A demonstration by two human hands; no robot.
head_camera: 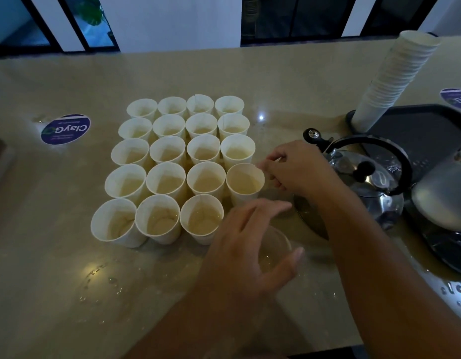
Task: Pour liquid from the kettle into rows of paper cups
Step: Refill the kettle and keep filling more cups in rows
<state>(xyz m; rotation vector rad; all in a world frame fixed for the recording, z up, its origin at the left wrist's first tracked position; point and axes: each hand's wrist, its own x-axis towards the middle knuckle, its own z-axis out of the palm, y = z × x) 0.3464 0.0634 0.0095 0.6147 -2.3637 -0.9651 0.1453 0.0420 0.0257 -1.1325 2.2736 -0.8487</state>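
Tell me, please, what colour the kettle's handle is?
Black. The handle arches over the shiny silver kettle, shown in the head view.

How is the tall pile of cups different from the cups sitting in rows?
The stack of cups is nested one inside another into a leaning tower; the rows of cups stand apart, each on the table. The stack stands on a dark tray by the kettle; the rows sit left of it. The rows hold liquid; the stack's insides are hidden. Both are white paper cups.
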